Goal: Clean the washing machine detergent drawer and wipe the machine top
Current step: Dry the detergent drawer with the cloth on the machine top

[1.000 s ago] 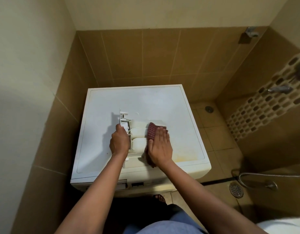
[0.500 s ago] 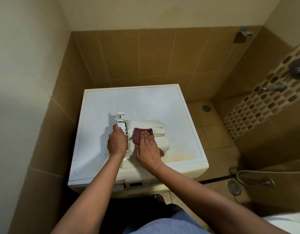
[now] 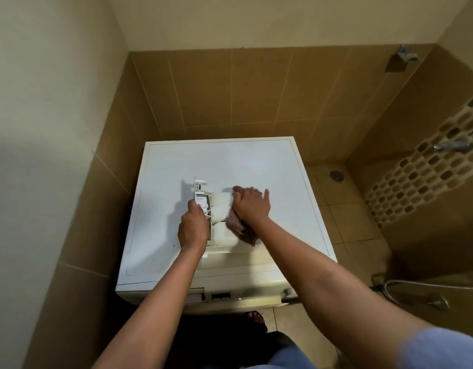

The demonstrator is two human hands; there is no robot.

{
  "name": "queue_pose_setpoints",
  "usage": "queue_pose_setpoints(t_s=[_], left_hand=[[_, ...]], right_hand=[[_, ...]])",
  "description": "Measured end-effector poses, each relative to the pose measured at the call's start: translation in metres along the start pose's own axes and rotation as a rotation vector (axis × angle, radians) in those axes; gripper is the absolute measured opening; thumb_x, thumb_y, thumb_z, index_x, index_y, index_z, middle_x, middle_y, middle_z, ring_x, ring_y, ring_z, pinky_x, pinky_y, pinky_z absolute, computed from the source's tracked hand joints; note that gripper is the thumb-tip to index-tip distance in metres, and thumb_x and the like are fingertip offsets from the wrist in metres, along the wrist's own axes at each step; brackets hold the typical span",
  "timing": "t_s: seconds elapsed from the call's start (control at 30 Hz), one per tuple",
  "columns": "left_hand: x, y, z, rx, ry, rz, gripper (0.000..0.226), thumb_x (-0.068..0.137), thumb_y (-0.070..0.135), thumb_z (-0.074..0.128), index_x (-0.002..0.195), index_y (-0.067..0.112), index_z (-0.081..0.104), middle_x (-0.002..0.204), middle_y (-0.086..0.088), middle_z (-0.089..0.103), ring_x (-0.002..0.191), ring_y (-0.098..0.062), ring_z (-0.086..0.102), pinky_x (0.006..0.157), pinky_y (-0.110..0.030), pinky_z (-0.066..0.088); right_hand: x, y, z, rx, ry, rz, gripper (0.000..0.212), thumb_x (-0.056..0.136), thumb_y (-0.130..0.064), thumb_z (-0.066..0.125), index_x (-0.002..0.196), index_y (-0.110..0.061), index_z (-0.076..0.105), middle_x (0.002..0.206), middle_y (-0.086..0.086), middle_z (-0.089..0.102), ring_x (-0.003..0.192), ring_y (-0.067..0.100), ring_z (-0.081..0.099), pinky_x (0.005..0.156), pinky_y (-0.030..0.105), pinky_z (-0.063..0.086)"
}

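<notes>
The white detergent drawer (image 3: 220, 209) lies removed on the white top of the washing machine (image 3: 224, 161), its front panel turned left. My left hand (image 3: 193, 227) grips the drawer's front end and holds it in place. My right hand (image 3: 252, 205) presses a dark red checked cloth (image 3: 239, 227) onto the drawer's right part, fingers pointing away from me over the cloth. The cloth covers part of the drawer's far end.
The machine stands in a corner of brown tiled walls, close on the left and behind. To its right lies a tiled floor with a small drain (image 3: 336, 174). A wall tap (image 3: 454, 146) and a shower hose (image 3: 416, 284) are at the right.
My right hand slid the cloth from the drawer's left part toward its right end. My left hand kept its hold on the drawer. The camera shifted slightly.
</notes>
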State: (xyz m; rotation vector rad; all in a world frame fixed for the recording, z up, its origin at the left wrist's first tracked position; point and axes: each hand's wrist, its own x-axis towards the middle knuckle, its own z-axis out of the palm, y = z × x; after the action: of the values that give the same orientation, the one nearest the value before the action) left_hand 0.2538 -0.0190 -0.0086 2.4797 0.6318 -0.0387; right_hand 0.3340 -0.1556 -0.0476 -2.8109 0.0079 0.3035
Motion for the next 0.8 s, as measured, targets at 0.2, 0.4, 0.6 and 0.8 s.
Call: queue_pose_setpoints(t_s=[0.2, 0.4, 0.6, 0.8], left_hand=[[0.004, 0.000, 0.003, 0.023, 0.029, 0.020, 0.024, 0.103, 0.017, 0.028, 0.114, 0.004, 0.046, 0.092, -0.022, 0.065, 0.080, -0.040, 0.063, 0.066, -0.040, 0.052], [0.006, -0.001, 0.005, -0.012, 0.040, 0.017, 0.029, 0.103, 0.022, 0.027, 0.114, 0.004, 0.046, 0.093, -0.024, 0.065, 0.082, -0.040, 0.063, 0.065, -0.040, 0.048], [0.004, -0.002, 0.005, -0.025, 0.041, 0.013, 0.028, 0.103, 0.022, 0.028, 0.119, 0.005, 0.045, 0.100, -0.023, 0.064, 0.087, -0.041, 0.062, 0.070, -0.041, 0.050], [0.003, -0.001, 0.004, -0.046, 0.047, 0.015, 0.029, 0.103, 0.025, 0.028, 0.117, 0.006, 0.045, 0.103, -0.024, 0.064, 0.089, -0.042, 0.062, 0.073, -0.043, 0.050]], right_hand=[[0.028, 0.010, 0.002, 0.007, -0.095, 0.098, 0.050, 0.095, -0.029, 0.021, 0.126, -0.006, 0.054, 0.128, 0.016, 0.055, 0.122, 0.032, 0.046, 0.109, 0.045, 0.024], [-0.006, -0.040, 0.019, 0.195, 0.172, -0.295, 0.035, 0.098, -0.026, 0.035, 0.113, -0.012, 0.063, 0.112, 0.008, 0.067, 0.107, 0.027, 0.056, 0.102, 0.035, 0.028], [-0.043, -0.031, 0.030, 0.171, 0.181, -0.410, 0.053, 0.098, -0.031, 0.021, 0.143, -0.011, 0.042, 0.146, 0.008, 0.045, 0.138, 0.022, 0.035, 0.119, 0.035, 0.014], [-0.088, -0.003, 0.048, 0.060, 0.268, -0.567, 0.052, 0.097, -0.031, 0.033, 0.140, -0.004, 0.045, 0.142, 0.012, 0.049, 0.134, 0.026, 0.044, 0.114, 0.039, 0.029]])
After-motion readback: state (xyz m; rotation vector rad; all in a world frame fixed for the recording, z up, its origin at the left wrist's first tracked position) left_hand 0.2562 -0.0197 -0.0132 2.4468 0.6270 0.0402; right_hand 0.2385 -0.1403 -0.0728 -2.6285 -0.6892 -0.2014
